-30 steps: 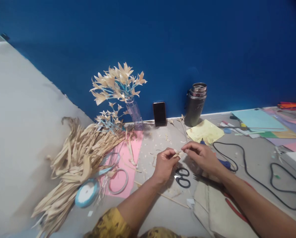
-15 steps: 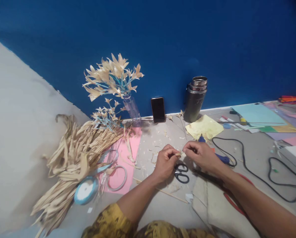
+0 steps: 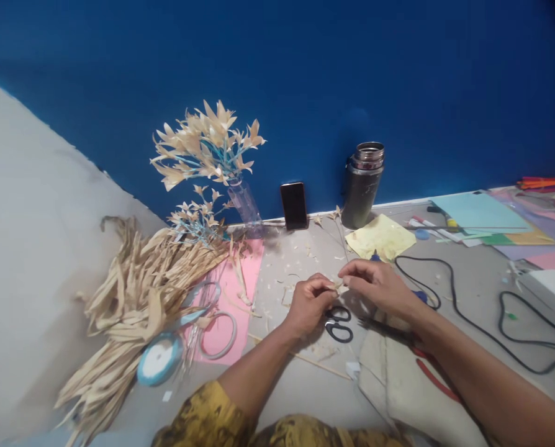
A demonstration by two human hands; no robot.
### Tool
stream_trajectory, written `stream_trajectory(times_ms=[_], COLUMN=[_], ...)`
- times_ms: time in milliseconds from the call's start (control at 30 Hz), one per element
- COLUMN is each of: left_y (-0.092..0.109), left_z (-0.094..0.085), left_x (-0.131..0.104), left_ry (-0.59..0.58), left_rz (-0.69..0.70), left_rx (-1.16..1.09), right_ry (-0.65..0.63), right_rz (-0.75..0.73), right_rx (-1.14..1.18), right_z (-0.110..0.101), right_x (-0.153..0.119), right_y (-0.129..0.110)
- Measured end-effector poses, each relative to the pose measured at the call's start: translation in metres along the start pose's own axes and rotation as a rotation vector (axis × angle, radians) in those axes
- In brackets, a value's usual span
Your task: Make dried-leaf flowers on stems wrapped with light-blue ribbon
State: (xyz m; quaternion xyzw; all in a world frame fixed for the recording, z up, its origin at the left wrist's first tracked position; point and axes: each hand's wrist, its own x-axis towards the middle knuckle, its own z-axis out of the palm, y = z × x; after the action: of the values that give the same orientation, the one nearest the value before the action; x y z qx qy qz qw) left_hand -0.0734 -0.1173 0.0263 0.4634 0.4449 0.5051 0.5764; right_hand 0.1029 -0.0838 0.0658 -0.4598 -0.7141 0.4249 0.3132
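My left hand (image 3: 311, 304) pinches a small pale piece of dried husk (image 3: 336, 285) between thumb and fingertips. My right hand (image 3: 375, 282) meets it from the other side, thumb and forefinger closed at the same piece; the fingers hide most of it. Just below lie scissors with black handles (image 3: 339, 324), flat on the table. A blue glue gun (image 3: 419, 297) is mostly covered by my right hand. Under my right forearm are red-handled pliers (image 3: 438, 379) on a folded pale cloth (image 3: 375, 366).
A bundle of dried husks (image 3: 133, 298) and a blue ribbon roll (image 3: 159, 359) lie left. Husk flowers stand in a clear bottle (image 3: 244, 205) by the wall, near a phone (image 3: 294, 206) and a steel flask (image 3: 364, 186). A black cord (image 3: 454, 285) loops at right.
My right hand has lifted and turned slightly, its fingers straighter at the husk piece. The left hand keeps its pinch. The whole view has shifted a little.
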Motion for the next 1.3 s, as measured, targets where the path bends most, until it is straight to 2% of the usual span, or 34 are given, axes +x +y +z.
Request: stream_trajectory(times_ms=[133, 233, 467, 700, 933, 1133, 1300], left_y=[-0.004, -0.007, -0.008, -0.006, -0.011, -0.011, -0.008], left_z=[-0.001, -0.004, -0.006, -0.007, -0.007, -0.006, -0.004], left_x=[0.000, 0.000, -0.002, -0.002, 0.000, 0.002, 0.000], left_ry=[0.018, 0.016, -0.048, -0.082, -0.060, -0.098, -0.083], left_rz=[0.009, 0.068, 0.178, 0.245, 0.168, 0.140, 0.113], left_rx=[0.045, 0.146, 0.322, 0.356, 0.173, 0.131, 0.129], right_ry=[-0.054, -0.066, -0.073, -0.058, -0.068, -0.089, -0.101], right_rz=[-0.001, -0.018, -0.002, 0.096, 0.093, 0.027, 0.020], right_rx=[-0.086, -0.162, -0.295, -0.147, 0.043, -0.021, -0.079], right_z=[-0.001, -0.001, 0.003, 0.008, 0.006, -0.001, 0.004], right_x=[-0.001, -0.001, -0.002, 0.000, 0.001, 0.000, 0.000], right_y=[-0.001, 0.002, 0.007, 0.007, 0.007, 0.002, 0.006])
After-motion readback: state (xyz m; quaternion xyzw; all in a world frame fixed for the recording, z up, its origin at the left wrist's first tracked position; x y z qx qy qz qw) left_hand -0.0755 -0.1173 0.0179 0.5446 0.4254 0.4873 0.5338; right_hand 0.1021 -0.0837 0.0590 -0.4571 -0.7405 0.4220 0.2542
